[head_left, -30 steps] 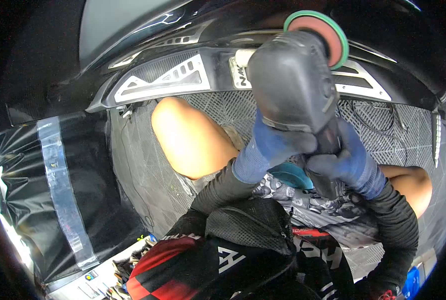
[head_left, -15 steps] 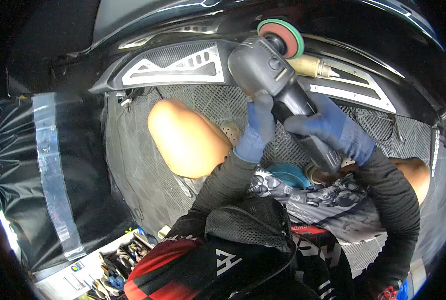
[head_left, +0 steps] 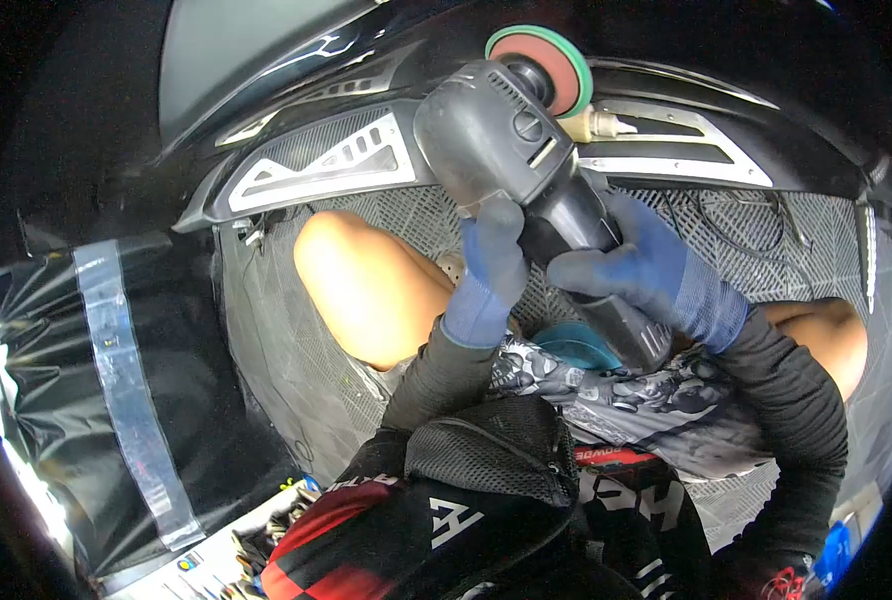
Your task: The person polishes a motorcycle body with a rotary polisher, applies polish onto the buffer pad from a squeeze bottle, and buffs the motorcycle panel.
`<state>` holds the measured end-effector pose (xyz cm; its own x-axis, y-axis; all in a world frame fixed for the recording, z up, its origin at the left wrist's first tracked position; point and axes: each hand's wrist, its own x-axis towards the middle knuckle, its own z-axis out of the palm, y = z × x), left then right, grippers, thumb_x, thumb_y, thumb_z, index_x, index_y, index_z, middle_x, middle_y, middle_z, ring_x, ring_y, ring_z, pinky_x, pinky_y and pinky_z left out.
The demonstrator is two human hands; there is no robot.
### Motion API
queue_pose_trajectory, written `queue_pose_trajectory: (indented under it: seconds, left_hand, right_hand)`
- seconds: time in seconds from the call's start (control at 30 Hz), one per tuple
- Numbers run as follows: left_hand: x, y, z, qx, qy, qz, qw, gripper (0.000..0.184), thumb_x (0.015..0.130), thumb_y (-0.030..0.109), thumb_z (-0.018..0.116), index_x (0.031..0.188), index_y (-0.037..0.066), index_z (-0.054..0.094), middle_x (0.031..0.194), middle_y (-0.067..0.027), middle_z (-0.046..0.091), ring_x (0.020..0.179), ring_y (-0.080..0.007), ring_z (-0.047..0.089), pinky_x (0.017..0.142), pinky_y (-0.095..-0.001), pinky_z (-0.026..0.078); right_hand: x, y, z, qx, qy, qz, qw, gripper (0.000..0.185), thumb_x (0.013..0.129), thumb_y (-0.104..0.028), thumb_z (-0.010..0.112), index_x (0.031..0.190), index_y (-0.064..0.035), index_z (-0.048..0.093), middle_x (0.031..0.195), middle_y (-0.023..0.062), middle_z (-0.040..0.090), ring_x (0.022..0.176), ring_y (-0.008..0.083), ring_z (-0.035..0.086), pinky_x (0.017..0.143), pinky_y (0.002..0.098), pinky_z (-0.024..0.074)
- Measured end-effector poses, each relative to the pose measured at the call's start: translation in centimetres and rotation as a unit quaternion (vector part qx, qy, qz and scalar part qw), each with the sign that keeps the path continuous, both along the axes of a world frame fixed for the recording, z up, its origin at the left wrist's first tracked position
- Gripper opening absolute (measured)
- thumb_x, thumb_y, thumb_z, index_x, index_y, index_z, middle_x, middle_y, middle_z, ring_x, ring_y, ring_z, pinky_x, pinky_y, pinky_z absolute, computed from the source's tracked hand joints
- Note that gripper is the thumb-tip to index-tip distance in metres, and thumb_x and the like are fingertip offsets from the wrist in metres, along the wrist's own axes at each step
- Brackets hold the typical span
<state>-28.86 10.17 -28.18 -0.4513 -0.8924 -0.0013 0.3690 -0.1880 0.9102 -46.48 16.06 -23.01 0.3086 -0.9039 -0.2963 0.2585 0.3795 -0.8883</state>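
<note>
A black cordless polisher [head_left: 496, 130] is held between my two gloved hands, tilted with its head up and to the left. My left hand [head_left: 494, 258] is closed at the polisher's head, near the neck. Around the grip below it wraps my right hand [head_left: 641, 260]. A reddish round pad with a green rim [head_left: 546, 65] sits on the tool, close to the glossy black car panel [head_left: 666, 45]; whether they touch I cannot tell. Partly hidden behind the pad, a bottle with a pale nozzle [head_left: 601, 125] lies on the running board [head_left: 406, 115].
Silver trim plates [head_left: 336, 165] run along the board. A blue-green round object [head_left: 576, 345] is between my legs on the grey grid floor [head_left: 276, 330]. A black cover with a clear strip [head_left: 126, 370] hangs at left, above a box of mixed items [head_left: 256, 545]. Cables [head_left: 746, 240] lie at right.
The polisher and both hands have shifted slightly left in view, with the grip still held. The pad now covers more of the bottle. The surroundings have also shifted with my head.
</note>
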Motion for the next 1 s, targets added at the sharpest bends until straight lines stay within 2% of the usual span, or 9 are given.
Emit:
queue_pose_trajectory:
  seconds: [0.13, 0.2, 0.37, 0.47, 0.63, 0.73, 0.8, 0.83, 1.0]
  left_hand:
    - [-0.8, 0.2, 1.1, 0.02, 0.007, -0.002, 1.0, 0.078, 0.079, 0.038, 0.084, 0.136, -0.002, 0.048, 0.122, -0.0138, 0.065, 0.108, -0.0235, 0.066, 0.092, -0.0362, 0.056]
    - [-1.9, 0.3, 3.1, 0.051, 0.025, 0.006, 0.998, 0.084, 0.07, 0.025, 0.092, 0.136, -0.001, 0.048, 0.124, -0.0132, 0.064, 0.111, -0.0237, 0.065, 0.092, -0.0365, 0.055]
    - [-2.9, 0.6, 5.4, -0.094, -0.121, -0.055, 0.987, 0.09, 0.063, 0.036, 0.097, 0.131, 0.001, 0.051, 0.12, -0.0139, 0.063, 0.109, -0.0244, 0.065, 0.091, -0.038, 0.055]
    - [-2.1, 0.2, 4.4, -0.06, -0.124, -0.102, 0.985, 0.092, 0.064, 0.039, 0.096, 0.132, 0.001, 0.049, 0.124, -0.0147, 0.061, 0.112, -0.0243, 0.063, 0.092, -0.0378, 0.055]
    - [-0.2, 0.1, -2.4, 0.061, 0.012, 0.049, 0.997, 0.097, 0.069, 0.038, 0.094, 0.142, 0.001, 0.041, 0.128, -0.0114, 0.059, 0.118, -0.0226, 0.06, 0.098, -0.0364, 0.053]
    - [1.1, -1.2, -4.6, 0.063, 0.043, 0.058, 0.995, 0.088, 0.081, 0.046, 0.083, 0.143, 0.001, 0.041, 0.132, -0.0131, 0.057, 0.119, -0.0232, 0.06, 0.101, -0.0368, 0.052]
    - [1.6, -1.5, -4.6, -0.019, -0.051, 0.072, 0.996, 0.102, 0.087, 0.085, 0.042, 0.141, -0.001, 0.044, 0.125, -0.0132, 0.063, 0.11, -0.026, 0.064, 0.096, -0.0399, 0.053]
    - [1.7, -1.4, -4.1, -0.008, -0.067, 0.091, 0.994, 0.106, 0.086, 0.088, 0.036, 0.142, -0.001, 0.043, 0.125, -0.013, 0.062, 0.108, -0.0261, 0.064, 0.094, -0.0393, 0.053]
    - [1.2, -1.9, -3.1, 0.013, -0.002, 0.103, 0.995, 0.106, 0.078, 0.09, 0.049, 0.136, 0.001, 0.05, 0.124, -0.0139, 0.062, 0.108, -0.0256, 0.065, 0.093, -0.0383, 0.055]
  right_hand:
    - [-1.0, 1.7, 0.5, 0.052, 0.061, 0.04, 0.996, 0.066, 0.078, -0.031, 0.082, 0.128, 0.0028, 0.056, 0.107, 0.0099, 0.068, 0.095, 0.0145, 0.064, 0.084, 0.0299, 0.0526]
    - [-0.3, 3.1, 0.2, -0.003, -0.099, -0.079, 0.992, 0.069, 0.076, -0.022, 0.082, 0.133, 0.0025, 0.052, 0.112, 0.0101, 0.067, 0.1, 0.0151, 0.064, 0.089, 0.0309, 0.0521]
    - [-0.7, 5.3, -1.2, 0.006, -0.074, -0.11, 0.991, 0.073, 0.07, -0.01, 0.08, 0.135, 0.0029, 0.05, 0.122, 0.0105, 0.064, 0.111, 0.0191, 0.063, 0.098, 0.0344, 0.0499]
    - [-0.9, 4.4, -1.7, 0.017, -0.038, -0.095, 0.995, 0.073, 0.071, -0.012, 0.082, 0.135, 0.0027, 0.05, 0.118, 0.0101, 0.065, 0.108, 0.018, 0.064, 0.094, 0.0344, 0.0517]
    - [-0.5, 0.1, -0.6, 0.076, 0.051, 0.015, 0.996, 0.063, 0.078, -0.021, 0.083, 0.131, 0.0023, 0.055, 0.102, 0.0062, 0.069, 0.09, 0.0119, 0.065, 0.082, 0.0282, 0.0542]
    - [0.6, -2.7, -1.0, 0.033, 0.064, 0.061, 0.996, 0.061, 0.08, -0.025, 0.082, 0.128, 0.0032, 0.057, 0.1, 0.0074, 0.069, 0.091, 0.012, 0.066, 0.081, 0.0289, 0.0543]
    - [1.1, -4.0, -1.8, 0.015, 0.093, 0.076, 0.993, 0.062, 0.081, -0.029, 0.081, 0.128, 0.0048, 0.058, 0.101, 0.0099, 0.07, 0.093, 0.0134, 0.067, 0.082, 0.0289, 0.0539]
    - [1.5, -4.5, -1.7, -0.001, 0.117, 0.081, 0.99, 0.065, 0.081, -0.032, 0.081, 0.128, 0.0056, 0.058, 0.102, 0.0114, 0.071, 0.093, 0.0145, 0.067, 0.083, 0.0289, 0.0538]
    - [1.8, -5.7, -2.2, -0.039, 0.175, 0.089, 0.98, 0.079, 0.076, -0.044, 0.083, 0.13, 0.0072, 0.057, 0.104, 0.0159, 0.071, 0.093, 0.0193, 0.068, 0.086, 0.0307, 0.0539]
